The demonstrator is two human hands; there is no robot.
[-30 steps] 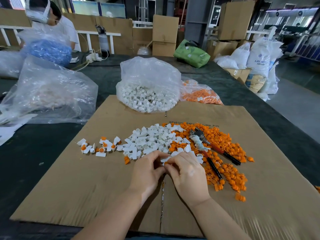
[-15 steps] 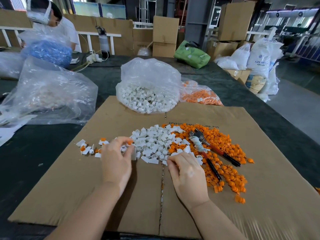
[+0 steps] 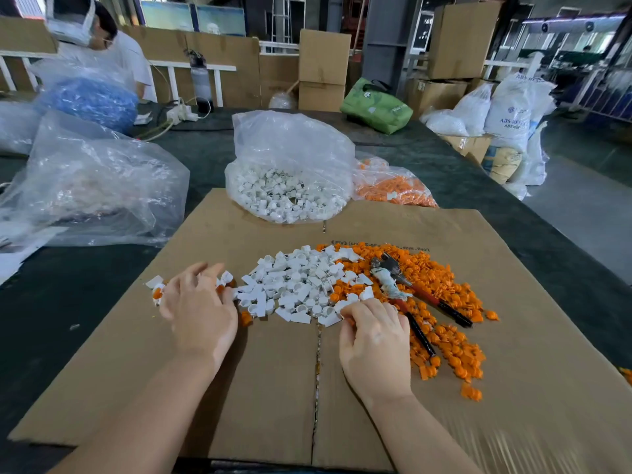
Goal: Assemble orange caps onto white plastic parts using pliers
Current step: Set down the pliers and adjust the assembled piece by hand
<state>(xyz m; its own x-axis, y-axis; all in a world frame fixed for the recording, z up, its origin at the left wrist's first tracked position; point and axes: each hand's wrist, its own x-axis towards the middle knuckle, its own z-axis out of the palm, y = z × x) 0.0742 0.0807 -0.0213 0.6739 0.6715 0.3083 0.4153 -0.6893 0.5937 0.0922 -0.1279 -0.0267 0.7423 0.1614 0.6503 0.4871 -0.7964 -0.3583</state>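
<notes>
The left hand (image 3: 200, 307) rests with loosely spread fingers on the small group of finished pieces (image 3: 158, 293) at the left end of the cardboard sheet (image 3: 273, 388); whether it pinches one cannot be told. The right hand (image 3: 374, 340) has its fingers curled at the near edge of the white parts (image 3: 294, 285), apparently pinching one. The orange caps (image 3: 441, 323) lie to the right, with the pliers (image 3: 407, 295) idle on top of them. Risk: dragging either hand may scatter finished pieces into unassembled stock, or knock caps off the sheet.
</notes>
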